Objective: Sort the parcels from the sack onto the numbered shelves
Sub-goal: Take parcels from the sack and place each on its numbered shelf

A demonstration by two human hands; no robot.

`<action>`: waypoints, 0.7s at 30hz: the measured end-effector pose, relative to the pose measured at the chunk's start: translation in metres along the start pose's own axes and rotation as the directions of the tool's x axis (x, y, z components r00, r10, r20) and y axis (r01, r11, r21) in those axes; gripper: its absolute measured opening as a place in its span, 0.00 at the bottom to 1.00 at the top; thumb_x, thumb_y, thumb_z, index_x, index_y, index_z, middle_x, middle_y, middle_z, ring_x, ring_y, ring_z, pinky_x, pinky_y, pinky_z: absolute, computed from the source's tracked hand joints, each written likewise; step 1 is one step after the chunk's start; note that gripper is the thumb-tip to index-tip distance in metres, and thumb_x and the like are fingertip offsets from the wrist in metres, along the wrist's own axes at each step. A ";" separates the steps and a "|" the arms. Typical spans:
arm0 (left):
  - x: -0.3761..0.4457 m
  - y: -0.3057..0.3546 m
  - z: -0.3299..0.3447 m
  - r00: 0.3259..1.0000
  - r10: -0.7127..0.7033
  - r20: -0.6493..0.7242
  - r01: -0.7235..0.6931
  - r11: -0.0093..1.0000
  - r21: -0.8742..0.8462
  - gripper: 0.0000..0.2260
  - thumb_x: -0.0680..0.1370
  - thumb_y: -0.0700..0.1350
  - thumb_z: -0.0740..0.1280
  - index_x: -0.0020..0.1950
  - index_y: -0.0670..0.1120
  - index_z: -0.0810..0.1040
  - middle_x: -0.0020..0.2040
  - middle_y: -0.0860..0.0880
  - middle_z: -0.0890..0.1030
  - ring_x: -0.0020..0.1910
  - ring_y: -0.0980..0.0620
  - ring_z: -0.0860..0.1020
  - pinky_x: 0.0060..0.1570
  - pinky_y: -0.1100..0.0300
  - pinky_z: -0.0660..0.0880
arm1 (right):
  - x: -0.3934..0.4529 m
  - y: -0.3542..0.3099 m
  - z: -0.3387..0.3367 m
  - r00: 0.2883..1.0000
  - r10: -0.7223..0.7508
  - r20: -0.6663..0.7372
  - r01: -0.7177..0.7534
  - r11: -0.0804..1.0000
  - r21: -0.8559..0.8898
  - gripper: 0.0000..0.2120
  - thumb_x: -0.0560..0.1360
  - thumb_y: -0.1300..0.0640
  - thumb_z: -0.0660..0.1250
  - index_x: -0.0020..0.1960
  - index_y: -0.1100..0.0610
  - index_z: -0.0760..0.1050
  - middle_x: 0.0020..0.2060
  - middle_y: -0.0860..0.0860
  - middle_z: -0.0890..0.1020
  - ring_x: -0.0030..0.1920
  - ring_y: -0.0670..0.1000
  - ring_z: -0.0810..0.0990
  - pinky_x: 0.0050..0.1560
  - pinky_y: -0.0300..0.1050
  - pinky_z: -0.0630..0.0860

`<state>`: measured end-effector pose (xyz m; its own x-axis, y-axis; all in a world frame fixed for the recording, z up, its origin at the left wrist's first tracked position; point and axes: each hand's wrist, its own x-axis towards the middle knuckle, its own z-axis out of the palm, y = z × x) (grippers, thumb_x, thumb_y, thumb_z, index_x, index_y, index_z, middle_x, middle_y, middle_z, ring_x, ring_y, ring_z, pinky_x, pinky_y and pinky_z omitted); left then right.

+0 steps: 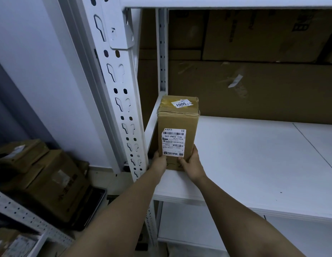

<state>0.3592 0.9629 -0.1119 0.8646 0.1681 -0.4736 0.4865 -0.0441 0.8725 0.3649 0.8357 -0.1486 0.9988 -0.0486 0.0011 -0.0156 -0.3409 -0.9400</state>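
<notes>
Gripping a tall brown labelled parcel (pixel 177 127) on the shelf (pixel 254 164).

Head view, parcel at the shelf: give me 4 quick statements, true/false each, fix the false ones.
1. Both hands, left hand and right hand, hold the cardboard parcel at its near end. True.
2. The parcel sits at the right end of the white shelf. False: it is at the left end, beside the perforated upright.
3. A small sticker on the parcel's far end reads 3007. True.
4. The shelf board is crowded with other parcels. False: no other parcel shows on it; only flattened cardboard stands behind.
</notes>
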 end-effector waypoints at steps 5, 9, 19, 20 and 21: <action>-0.003 0.000 -0.002 1.000 -0.017 0.003 0.017 1.000 -0.001 0.21 0.83 0.44 0.56 0.76 0.51 0.59 0.70 0.45 0.70 0.67 0.44 0.68 0.59 0.55 0.67 | -0.004 0.000 0.002 1.000 0.029 0.004 -0.029 1.000 0.010 0.30 0.75 0.57 0.67 0.72 0.50 0.58 0.66 0.51 0.73 0.65 0.52 0.73 0.64 0.57 0.73; -0.006 -0.002 -0.001 0.999 -0.040 -0.032 0.042 0.997 0.064 0.25 0.82 0.46 0.58 0.78 0.50 0.54 0.71 0.43 0.67 0.69 0.42 0.66 0.67 0.52 0.66 | -0.007 -0.001 0.004 0.998 0.066 -0.005 -0.066 0.997 0.036 0.29 0.74 0.57 0.69 0.70 0.51 0.59 0.65 0.53 0.73 0.63 0.52 0.74 0.64 0.57 0.73; -0.038 -0.020 -0.004 0.996 -0.090 0.021 0.083 0.968 0.238 0.19 0.81 0.47 0.57 0.71 0.42 0.66 0.70 0.41 0.68 0.67 0.43 0.68 0.66 0.53 0.65 | -0.052 -0.011 -0.006 0.962 0.269 -0.052 -0.274 0.941 -0.198 0.39 0.78 0.51 0.66 0.78 0.59 0.46 0.75 0.59 0.57 0.73 0.60 0.64 0.68 0.54 0.64; -0.039 -0.025 -0.003 0.995 -0.087 0.047 0.074 0.969 0.234 0.20 0.81 0.47 0.58 0.71 0.41 0.65 0.70 0.41 0.68 0.67 0.43 0.67 0.67 0.52 0.65 | -0.058 -0.011 -0.007 0.960 0.273 -0.056 -0.279 0.938 -0.208 0.38 0.78 0.50 0.66 0.78 0.59 0.47 0.75 0.59 0.58 0.72 0.60 0.65 0.68 0.53 0.64; -0.042 -0.029 -0.003 0.993 -0.101 0.066 0.082 0.967 0.243 0.19 0.81 0.46 0.59 0.71 0.41 0.65 0.70 0.42 0.67 0.68 0.43 0.67 0.66 0.53 0.66 | -0.065 -0.010 -0.009 0.959 0.276 -0.065 -0.283 0.933 -0.223 0.36 0.78 0.49 0.65 0.78 0.59 0.50 0.75 0.59 0.59 0.71 0.60 0.66 0.68 0.53 0.65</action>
<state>0.3086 0.9600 -0.1175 0.8176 0.1058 -0.5660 0.5716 -0.2677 0.7756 0.2997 0.8340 -0.1364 0.9506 -0.2017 -0.2360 -0.3078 -0.5138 -0.8008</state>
